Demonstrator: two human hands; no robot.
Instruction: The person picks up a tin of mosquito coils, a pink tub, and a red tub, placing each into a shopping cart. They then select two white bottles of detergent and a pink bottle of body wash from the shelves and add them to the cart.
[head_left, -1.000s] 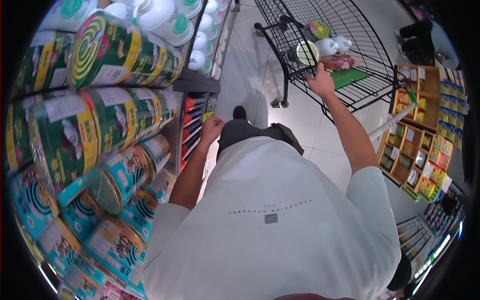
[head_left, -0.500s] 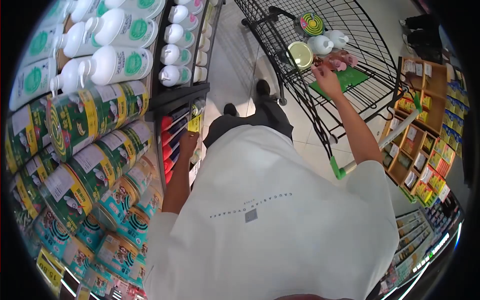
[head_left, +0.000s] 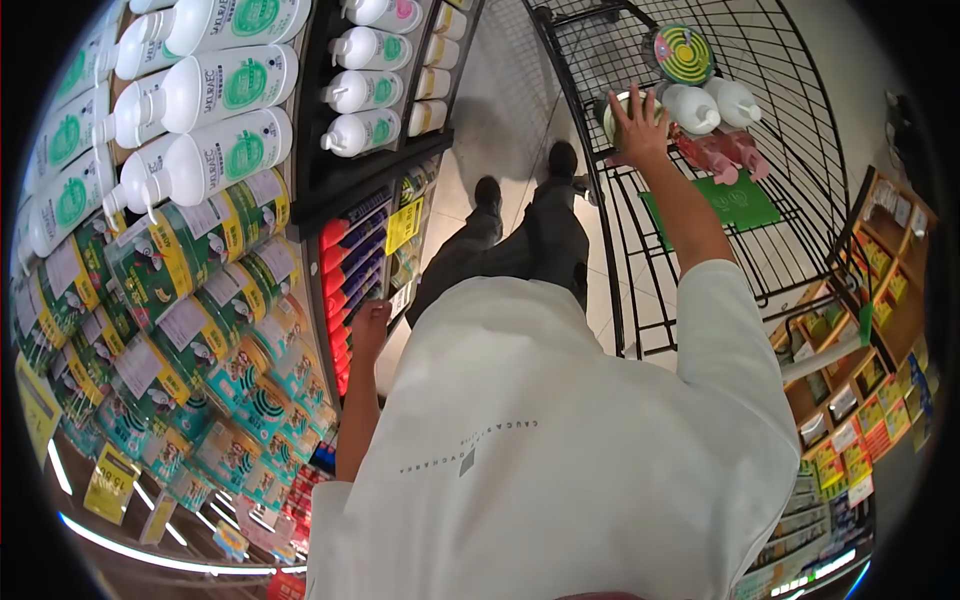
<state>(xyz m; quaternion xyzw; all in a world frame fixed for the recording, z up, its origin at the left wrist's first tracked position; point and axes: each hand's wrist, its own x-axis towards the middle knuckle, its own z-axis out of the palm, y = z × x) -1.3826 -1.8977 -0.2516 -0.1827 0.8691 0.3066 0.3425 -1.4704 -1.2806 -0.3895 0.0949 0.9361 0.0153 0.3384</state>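
Observation:
Over the cart's near left side, my right hand spreads its fingers on top of a round, pale-lidded container. Beside it in the cart lie two white bottles, reddish packs with pink caps, a round tin with a yellow-green spiral and a flat green panel. My left hand hangs low by the shelf edge with its fingers curled; whether anything is in them is hidden.
The wire shopping cart is at my right. Shelves at my left hold white pump bottles, green tins and teal tins. A wooden display rack stands at the far right.
My right hand has moved from the reddish packs to the pale-lidded container and opened its fingers. The view has shifted, and my left hand sits lower along the shelf.

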